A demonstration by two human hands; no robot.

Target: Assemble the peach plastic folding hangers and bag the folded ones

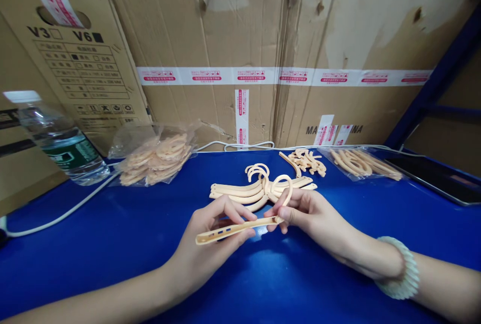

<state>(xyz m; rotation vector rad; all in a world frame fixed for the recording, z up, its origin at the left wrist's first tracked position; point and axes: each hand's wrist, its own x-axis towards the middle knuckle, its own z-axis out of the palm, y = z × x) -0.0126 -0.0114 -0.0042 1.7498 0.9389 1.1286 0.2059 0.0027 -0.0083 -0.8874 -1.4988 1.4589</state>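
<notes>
My left hand (210, 236) and my right hand (306, 214) both grip one peach-coloured plastic strip with a hooked end (229, 230), held low over the blue table (112, 234). The left fingers pinch its long flat part; the right fingers close round the end where the hook (285, 189) curves up. Just behind the hands lies a pile of the same hooked strips (248, 189).
A plastic bag of round peach discs (158, 156) lies at the back left, beside a water bottle (60, 141). Small peach hooks (306, 159) and another bag of curved pieces (361, 163) lie at the back right. Cardboard boxes (244, 48) wall the back. A white cable (60, 216) crosses the left.
</notes>
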